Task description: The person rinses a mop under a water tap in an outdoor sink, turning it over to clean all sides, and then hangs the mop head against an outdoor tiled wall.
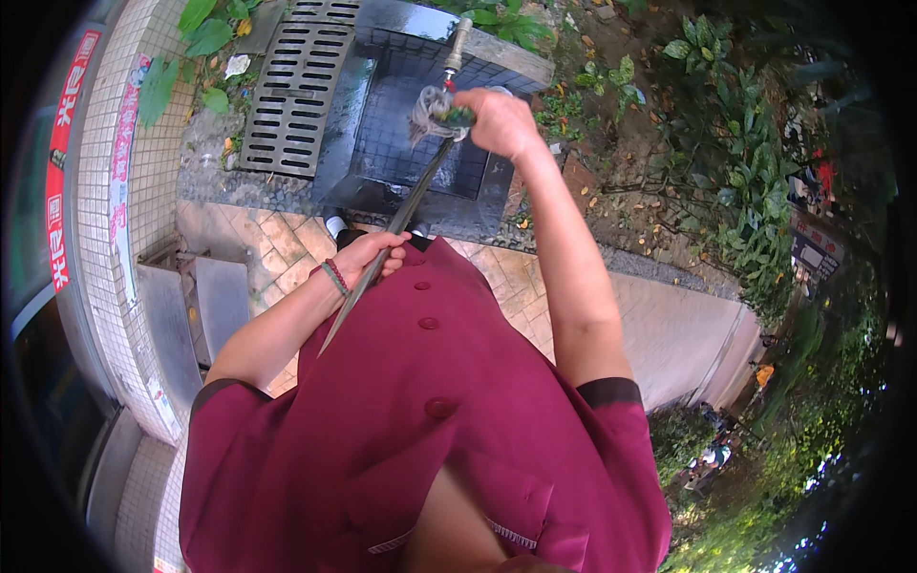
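Note:
A long mop handle (412, 198) runs slantwise from in front of my body up to a tiled outdoor wash basin (419, 122). Around its lower part, near my waist, my left hand (376, 256) is closed; beaded bracelets (337, 277) circle that wrist. My right hand (498, 120) is at the mop's far end, gripping the head, where grey strands (432, 114) and a green part (456, 116) show. Its fingertips are partly hidden. Just beyond the strands, a tap with a red part (449, 83) sits on an upright pipe (460, 44).
A slotted metal drain grate (299, 86) lies left of the basin. Raised basin edges and a stone kerb (666, 276) border the planted bed (745, 165) at right. Metal panels (222, 301) and a tiled wall (100, 236) stand at left. Paving (286, 243) lies underfoot.

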`<state>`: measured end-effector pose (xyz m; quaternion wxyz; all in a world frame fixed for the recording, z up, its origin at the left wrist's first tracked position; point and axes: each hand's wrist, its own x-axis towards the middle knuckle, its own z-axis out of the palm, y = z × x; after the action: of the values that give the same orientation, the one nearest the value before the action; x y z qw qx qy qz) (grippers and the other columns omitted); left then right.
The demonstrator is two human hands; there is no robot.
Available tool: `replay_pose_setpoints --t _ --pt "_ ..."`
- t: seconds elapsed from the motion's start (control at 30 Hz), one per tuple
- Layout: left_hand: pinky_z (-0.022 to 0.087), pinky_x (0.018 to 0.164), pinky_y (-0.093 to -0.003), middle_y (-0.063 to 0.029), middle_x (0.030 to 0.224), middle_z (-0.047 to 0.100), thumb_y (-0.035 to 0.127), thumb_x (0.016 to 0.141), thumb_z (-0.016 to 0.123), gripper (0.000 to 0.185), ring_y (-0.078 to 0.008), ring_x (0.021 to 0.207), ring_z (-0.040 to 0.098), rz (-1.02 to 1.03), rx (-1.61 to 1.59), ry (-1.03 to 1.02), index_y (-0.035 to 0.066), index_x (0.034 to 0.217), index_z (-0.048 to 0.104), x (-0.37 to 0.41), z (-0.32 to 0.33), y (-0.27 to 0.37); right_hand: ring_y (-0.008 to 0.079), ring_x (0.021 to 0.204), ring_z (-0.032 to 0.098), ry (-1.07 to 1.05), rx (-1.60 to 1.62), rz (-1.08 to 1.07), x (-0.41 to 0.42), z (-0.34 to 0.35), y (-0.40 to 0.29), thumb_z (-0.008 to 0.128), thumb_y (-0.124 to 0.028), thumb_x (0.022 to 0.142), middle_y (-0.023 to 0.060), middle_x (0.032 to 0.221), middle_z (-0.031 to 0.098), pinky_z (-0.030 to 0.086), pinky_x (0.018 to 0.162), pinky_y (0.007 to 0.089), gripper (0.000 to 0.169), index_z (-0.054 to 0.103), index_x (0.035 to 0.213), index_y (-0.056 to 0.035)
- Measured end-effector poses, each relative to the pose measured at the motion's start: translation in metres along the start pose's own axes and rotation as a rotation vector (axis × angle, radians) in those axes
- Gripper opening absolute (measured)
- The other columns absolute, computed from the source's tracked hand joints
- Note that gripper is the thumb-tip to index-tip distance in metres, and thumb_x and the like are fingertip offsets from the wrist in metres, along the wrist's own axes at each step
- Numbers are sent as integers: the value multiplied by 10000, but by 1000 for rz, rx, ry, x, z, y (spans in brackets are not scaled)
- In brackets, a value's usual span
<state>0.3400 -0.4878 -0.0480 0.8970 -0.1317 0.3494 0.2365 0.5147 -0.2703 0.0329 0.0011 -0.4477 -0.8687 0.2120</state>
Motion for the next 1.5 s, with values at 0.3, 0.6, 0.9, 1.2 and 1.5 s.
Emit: replay_pose_setpoints --t 0.3,0.6,0.9,1.2,1.5 --pt "521 530 -252 -38 767 548 145 844 513 273 -130 591 577 57 121 143 61 1093 441 4 -3 9 274 907 589 -29 -105 97 53 -24 26 533 -117 672 90 947 632 464 769 373 384 612 1026 -243" --pt "467 413 -216 -59 797 540 50 815 504 286 -99 556 547 107 327 174 61 1088 419 -10 -5 20 274 863 591 127 -12 110 4 1 -2 601 -143 669 45 922 627 471 726 372 252 635 911 -204" --pt "346 351 -181 -27 706 492 51 818 481 130 -58 455 416 15 335 153 90 926 419 -19 -26 7 238 797 592 277 -21 116 -86 66 -59 579 -11 611 48 796 605 472 681 371 222 604 783 -148" --pt "334 340 -182 1 655 457 109 839 517 136 -53 429 395 -86 492 167 111 944 430 -23 -49 -4 265 920 525 295 81 268 -164 143 -114 564 10 569 53 942 567 411 762 372 316 560 856 -122" --pt "357 351 -206 -8 660 431 92 837 517 311 -75 431 410 -106 761 334 82 1105 360 -43 -35 -21 311 935 515 372 302 466 -216 178 -134 508 79 575 92 974 566 407 799 377 377 560 907 -92"
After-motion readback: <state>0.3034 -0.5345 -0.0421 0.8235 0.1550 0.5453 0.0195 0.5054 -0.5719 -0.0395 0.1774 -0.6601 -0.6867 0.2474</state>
